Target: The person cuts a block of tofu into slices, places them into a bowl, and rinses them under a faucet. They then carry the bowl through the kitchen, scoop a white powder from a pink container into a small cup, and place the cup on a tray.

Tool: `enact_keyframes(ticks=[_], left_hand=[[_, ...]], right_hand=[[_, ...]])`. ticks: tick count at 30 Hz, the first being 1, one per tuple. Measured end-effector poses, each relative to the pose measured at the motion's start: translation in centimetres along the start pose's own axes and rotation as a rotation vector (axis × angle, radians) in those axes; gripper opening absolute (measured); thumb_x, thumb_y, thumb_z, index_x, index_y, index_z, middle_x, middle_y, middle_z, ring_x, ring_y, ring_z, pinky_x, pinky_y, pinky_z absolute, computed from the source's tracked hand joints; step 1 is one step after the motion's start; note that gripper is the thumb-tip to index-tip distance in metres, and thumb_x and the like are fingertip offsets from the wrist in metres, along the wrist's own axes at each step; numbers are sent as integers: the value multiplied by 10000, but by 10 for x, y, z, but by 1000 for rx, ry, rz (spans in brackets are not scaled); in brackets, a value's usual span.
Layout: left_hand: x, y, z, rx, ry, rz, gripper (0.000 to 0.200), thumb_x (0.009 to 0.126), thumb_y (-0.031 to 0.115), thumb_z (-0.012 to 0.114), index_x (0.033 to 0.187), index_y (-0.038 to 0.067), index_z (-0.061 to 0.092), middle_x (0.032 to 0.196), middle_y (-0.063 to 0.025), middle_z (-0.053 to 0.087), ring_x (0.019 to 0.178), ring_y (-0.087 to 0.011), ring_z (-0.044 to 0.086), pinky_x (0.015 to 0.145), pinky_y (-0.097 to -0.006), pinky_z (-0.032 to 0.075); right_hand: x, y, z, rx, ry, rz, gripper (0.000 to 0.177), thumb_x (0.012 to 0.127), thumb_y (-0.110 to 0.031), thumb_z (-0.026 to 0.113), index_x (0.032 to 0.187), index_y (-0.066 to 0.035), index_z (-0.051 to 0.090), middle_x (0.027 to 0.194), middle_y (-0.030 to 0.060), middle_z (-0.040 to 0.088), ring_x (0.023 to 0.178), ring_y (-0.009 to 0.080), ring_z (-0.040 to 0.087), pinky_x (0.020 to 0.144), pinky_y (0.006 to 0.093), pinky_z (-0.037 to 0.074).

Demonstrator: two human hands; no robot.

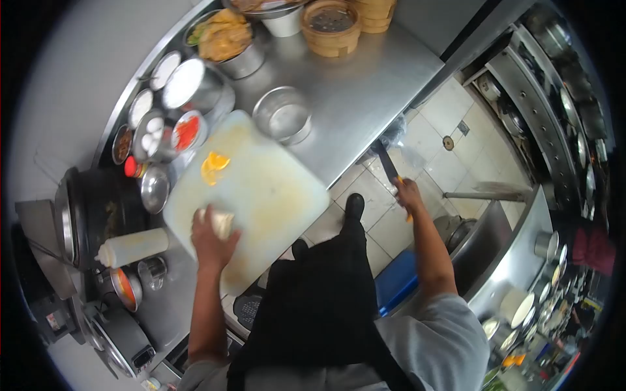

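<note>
On the pale cutting board (pixel 280 195), my left hand (pixel 214 240) has its fingers around a small cream-coloured lump (pixel 223 223); motion blur hides what kind it is. Orange slices (pixel 214 167) lie on the board beyond that hand. Away to the right, over the floor, my right hand (pixel 407 194) grips a knife (pixel 387 161) by its orange handle. The dark blade points up and away from me, past the counter's edge.
Left of the board are a squeeze bottle (pixel 135 247), a bowl of eggs (pixel 153 135) and a bowl of chopped red pieces (pixel 187 131). An empty metal bowl (pixel 283 116) stands behind it. Bamboo steamers (pixel 331 29) are farther back. A blue bin (pixel 396 283) is below right.
</note>
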State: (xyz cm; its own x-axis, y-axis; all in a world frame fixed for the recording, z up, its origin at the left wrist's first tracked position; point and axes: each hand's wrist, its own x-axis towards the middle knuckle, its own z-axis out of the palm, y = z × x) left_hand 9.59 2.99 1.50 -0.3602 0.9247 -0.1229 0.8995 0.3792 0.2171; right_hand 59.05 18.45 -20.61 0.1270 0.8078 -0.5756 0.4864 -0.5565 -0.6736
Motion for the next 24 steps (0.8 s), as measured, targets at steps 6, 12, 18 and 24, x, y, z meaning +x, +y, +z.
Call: enact_keyframes(ticks=[6,12,18,24], left_hand=[[11,26,3,27,39,-90,902,608,122,816,1380,56,354,1335,-230,409,1262,-402,380,1051,-468,333],[21,39,-3,30,45,-153,870,617,125,799,1369,60,368,1307,-229,439,1232,-400,407,1036,-457,354],[21,24,-17,-26,-1,-228,857,633,197,794,1373,102,372,1304,-184,465,1209,-393,440,993,-463,399],[13,21,-27,15,-71,-342,774,674,273,749,1361,182,403,1249,-141,464,1142,-346,483,922,-496,434]], right_hand=[[210,4,21,413,-325,41,322,886,-351,577,930,-33,600,616,99,561,437,183,520,386,328,407],[177,52,-60,221,-419,433,253,889,-364,572,803,-126,572,577,15,491,418,145,437,378,311,365],[90,126,-185,74,-158,296,257,861,-329,575,929,-82,590,701,76,618,581,235,591,531,378,483],[-22,-64,-209,-58,303,-389,276,958,-340,501,879,-77,533,582,-43,432,467,98,436,430,238,366]])
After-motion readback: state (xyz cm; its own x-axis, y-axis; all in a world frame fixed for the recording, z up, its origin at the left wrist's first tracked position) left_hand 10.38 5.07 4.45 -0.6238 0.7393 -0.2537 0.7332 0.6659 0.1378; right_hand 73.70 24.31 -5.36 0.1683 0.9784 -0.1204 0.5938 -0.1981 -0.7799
